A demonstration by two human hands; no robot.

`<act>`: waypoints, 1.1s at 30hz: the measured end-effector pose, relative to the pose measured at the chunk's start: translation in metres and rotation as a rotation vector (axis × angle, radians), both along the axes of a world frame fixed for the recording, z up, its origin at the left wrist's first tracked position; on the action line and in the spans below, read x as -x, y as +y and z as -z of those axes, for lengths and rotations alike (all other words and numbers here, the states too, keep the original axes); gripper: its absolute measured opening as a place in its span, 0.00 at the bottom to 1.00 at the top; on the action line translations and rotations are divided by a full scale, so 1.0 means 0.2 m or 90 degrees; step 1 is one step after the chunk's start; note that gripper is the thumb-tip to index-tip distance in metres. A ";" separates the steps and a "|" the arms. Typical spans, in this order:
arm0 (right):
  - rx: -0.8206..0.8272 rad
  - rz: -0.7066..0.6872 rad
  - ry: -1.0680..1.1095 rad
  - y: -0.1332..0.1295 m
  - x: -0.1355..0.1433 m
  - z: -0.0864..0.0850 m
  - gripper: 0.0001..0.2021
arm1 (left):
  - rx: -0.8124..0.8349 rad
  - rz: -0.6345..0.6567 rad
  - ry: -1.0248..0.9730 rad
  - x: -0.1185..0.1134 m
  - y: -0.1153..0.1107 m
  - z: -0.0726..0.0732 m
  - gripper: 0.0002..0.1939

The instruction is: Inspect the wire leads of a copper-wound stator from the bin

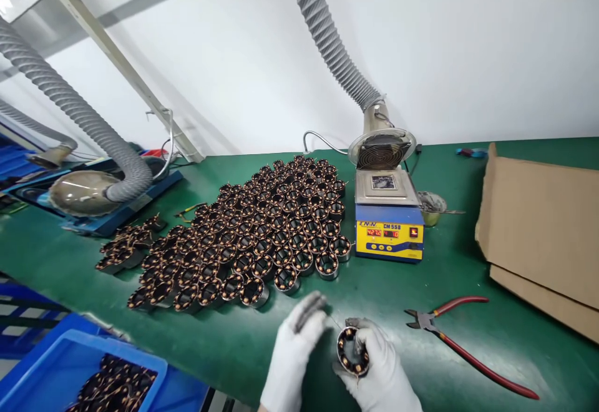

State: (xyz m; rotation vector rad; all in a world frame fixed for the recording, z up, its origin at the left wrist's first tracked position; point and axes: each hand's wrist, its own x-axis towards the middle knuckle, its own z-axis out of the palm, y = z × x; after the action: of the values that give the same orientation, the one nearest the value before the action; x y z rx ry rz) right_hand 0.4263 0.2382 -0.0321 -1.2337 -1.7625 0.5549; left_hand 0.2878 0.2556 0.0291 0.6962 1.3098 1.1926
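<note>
While the right hand (381, 368), in a white glove, closes its grip around a single wound stator (353, 351), the part sits low in the view just above the near edge of the green tabletop (468, 287), its open face with the copper coils turned up toward the camera. The gloved fingers wrap the stator's right side and underside, and a fingertip lies across its top rim. The left hand (294, 349), also gloved in white, is just beside it on the left, fingers drawn together in a pinch near a fine wire (333, 320) that runs from the stator toward them; whether the fingers actually hold the wire is too blurred to tell.

Behind the hands, a large cluster of stators (262, 231) stands in rows on the tabletop. To its right is a blue and yellow solder pot (388, 218) with a red display, under a grey extraction hose (327, 37). Red-handled cutters (463, 337) lie open to the right of the hands, well apart from them. Cardboard sheets (543, 231) rest at far right, and a blue bin (70, 368) holding more stators sits at lower left.
</note>
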 end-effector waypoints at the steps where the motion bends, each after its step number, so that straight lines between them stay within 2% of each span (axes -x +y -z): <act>1: -0.004 -0.001 0.002 0.00 0.00 0.00 0.15 | 0.015 0.067 0.076 0.01 0.00 0.00 0.12; 3: -0.005 -0.004 0.000 0.00 0.00 0.00 0.14 | 0.031 0.147 0.157 -0.01 0.01 0.00 0.07; 5: -0.001 -0.004 -0.010 0.01 0.00 0.00 0.14 | 0.041 0.154 0.160 -0.02 0.05 -0.01 0.05; 7: -0.001 -0.001 -0.017 0.01 0.00 -0.01 0.15 | 0.052 0.132 0.124 -0.02 0.09 -0.03 0.06; 11: -0.009 -0.007 -0.009 0.00 0.00 -0.03 0.16 | 0.010 -0.015 0.068 0.02 0.12 -0.08 0.15; 14: 0.003 -0.008 -0.005 0.00 0.00 -0.03 0.15 | 0.053 0.035 0.084 0.01 0.08 -0.09 0.20; 16: 0.011 -0.014 -0.003 0.00 0.00 -0.03 0.14 | 0.083 0.037 0.071 -0.03 0.06 -0.08 0.18; 20: 0.014 -0.018 0.008 0.00 -0.01 -0.03 0.13 | 0.115 -0.016 0.014 -0.09 0.05 -0.03 0.13; 26: 0.045 -0.020 0.019 0.00 -0.01 -0.04 0.13 | 0.092 -0.016 0.043 -0.08 0.05 0.01 0.08; 27: 0.052 -0.020 0.025 0.00 -0.01 -0.04 0.12 | 0.074 -0.012 0.061 -0.08 0.05 0.01 0.11; 30: 0.087 -0.012 0.038 -0.01 -0.01 -0.04 0.13 | 0.031 0.023 0.096 -0.09 0.05 0.00 0.28; 31: 0.094 -0.008 0.038 -0.01 -0.01 -0.04 0.13 | 0.036 0.042 0.094 -0.09 0.06 -0.01 0.29; 33: 0.088 -0.004 0.033 -0.01 -0.01 -0.04 0.12 | 0.063 0.066 0.079 -0.12 0.07 -0.02 0.17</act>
State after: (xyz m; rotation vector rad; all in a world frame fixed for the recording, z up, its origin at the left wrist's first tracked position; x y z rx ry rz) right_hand 0.4283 0.2370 -0.0232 -1.2976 -1.7087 0.7159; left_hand 0.3123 0.2698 0.0338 0.7661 1.4088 1.0084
